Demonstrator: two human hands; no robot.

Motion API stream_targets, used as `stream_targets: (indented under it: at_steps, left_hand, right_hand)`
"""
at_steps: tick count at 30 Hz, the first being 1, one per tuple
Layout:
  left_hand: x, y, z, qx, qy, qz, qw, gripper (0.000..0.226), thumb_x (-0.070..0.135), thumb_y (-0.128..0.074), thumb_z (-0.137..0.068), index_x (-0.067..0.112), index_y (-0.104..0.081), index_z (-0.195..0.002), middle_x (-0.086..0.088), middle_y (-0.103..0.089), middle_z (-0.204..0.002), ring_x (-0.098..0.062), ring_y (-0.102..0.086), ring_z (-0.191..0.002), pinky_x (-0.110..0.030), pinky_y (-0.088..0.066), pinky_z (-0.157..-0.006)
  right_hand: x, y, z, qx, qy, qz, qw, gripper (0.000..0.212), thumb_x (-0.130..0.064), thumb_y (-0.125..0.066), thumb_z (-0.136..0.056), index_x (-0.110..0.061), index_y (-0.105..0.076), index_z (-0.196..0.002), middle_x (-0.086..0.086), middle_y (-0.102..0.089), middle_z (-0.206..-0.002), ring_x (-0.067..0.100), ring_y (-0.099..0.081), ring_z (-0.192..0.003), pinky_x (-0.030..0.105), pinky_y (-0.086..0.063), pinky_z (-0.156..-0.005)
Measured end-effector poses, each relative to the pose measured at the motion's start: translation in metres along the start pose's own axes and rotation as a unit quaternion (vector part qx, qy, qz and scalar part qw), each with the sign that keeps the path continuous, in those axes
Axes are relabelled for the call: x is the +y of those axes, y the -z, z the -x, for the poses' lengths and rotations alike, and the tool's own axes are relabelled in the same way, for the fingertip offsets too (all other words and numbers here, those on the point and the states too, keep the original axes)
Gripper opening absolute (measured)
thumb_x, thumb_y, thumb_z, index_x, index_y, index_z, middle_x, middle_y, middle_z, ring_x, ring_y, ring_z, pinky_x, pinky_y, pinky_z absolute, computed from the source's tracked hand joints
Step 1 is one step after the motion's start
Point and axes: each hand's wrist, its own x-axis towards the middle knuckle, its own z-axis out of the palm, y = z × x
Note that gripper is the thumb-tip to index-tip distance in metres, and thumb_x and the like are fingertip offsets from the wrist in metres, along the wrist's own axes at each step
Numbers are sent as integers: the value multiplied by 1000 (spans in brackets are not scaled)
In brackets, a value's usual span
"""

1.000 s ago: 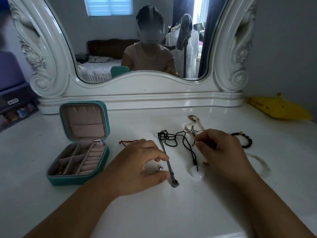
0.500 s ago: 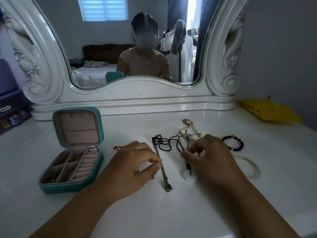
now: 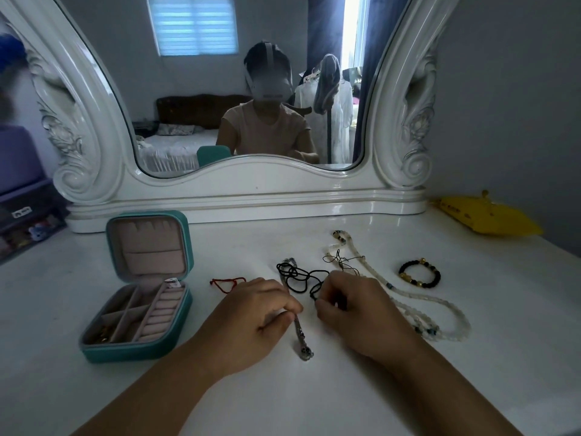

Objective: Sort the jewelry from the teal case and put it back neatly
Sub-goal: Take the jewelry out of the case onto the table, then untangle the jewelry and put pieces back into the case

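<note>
Left hand (image 3: 251, 319) now pinches the silver bracelet (image 3: 300, 333); right hand (image 3: 355, 313), moved closer, pinches the black cord (image 3: 301, 276): sorting continues, teal case (image 3: 138, 309) open

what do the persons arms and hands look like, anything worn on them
Both forearms are bare right down to the wrists, with no sleeves in view from the head camera. The left hand and right hand wear no gloves, and no rings, watch or bracelets show on them. The mirror reflection shows a short-sleeved light top.
</note>
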Motion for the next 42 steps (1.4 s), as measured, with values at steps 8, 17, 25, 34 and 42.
stream_targets:
  at_steps: [8,17,25,34,42]
  left_hand:
    - [8,-1,-3,-25,-25,-50,998,19,28,-57,-79,28,-69,-93,12,-67,-87,-2,-57,-81,-10,-37,-76]
    - [11,9,-11,22,21,14,999,16,35,-58,-81,28,-70,-91,13,-66,-91,-2,-59,-84,-26,-49,-78]
    - [36,50,-30,93,84,388,913,42,36,-69,-74,31,-61,-114,5,-69,-110,-8,-61,-109,-29,-46,-96]
    - [33,74,-37,183,153,443,864,20,6,-54,-88,18,-70,-89,4,-58,-60,-5,-38,-39,-20,-39,-42]
    - [-5,87,-37,236,248,434,834,14,16,-58,-87,16,-66,-76,-1,-53,-57,-3,-26,-35,-13,-20,-32]
  right_hand:
    - [-2,21,-8,99,-120,-396,905,16,-9,-48,-88,-9,-54,-73,11,-65,-66,21,-54,-60,34,-41,-60]
    - [-17,36,-20,79,-108,-400,907,19,-2,-50,-86,-9,-53,-68,7,-54,-53,17,-37,-49,19,-33,-42]
    - [-70,41,-40,-3,1,-302,953,10,-3,-60,-81,-3,-68,-76,1,-58,-56,6,-42,-44,16,-34,-46]
    - [-84,28,-58,58,-5,-335,941,11,-10,-65,-79,-7,-67,-68,-5,-52,-50,5,-38,-43,16,-32,-46]
    - [-77,21,-77,-32,-35,-551,833,14,-21,-58,-72,-7,-62,-75,6,-56,-56,10,-33,-37,17,-29,-36]
